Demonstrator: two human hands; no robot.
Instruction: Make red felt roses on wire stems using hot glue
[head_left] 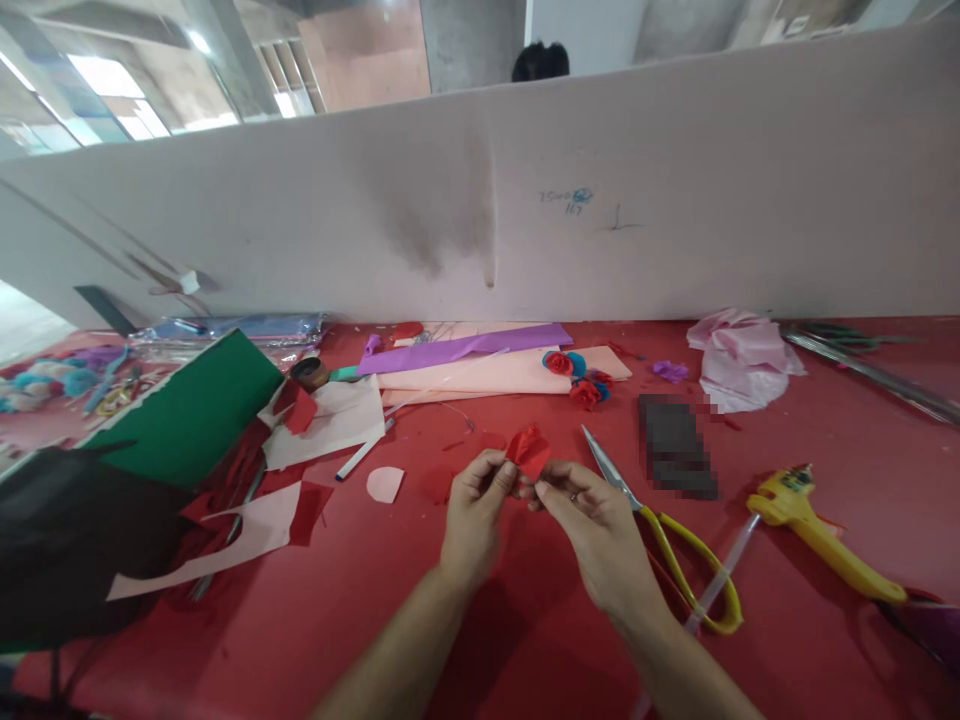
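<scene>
1. Left hand (474,520) and right hand (604,535) sit close together, fingertips pinching the red paper piece (529,452).
2. It lies between them, just beyond the thumbs; neither hand is clearly nearer, its long axis unclear.
3. Scissors (616,475) lie beside the right hand.

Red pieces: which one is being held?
The gathered red piece, pinched between the left hand and right hand; the others, like the red scrap on the pale sheet, are not held.
</scene>
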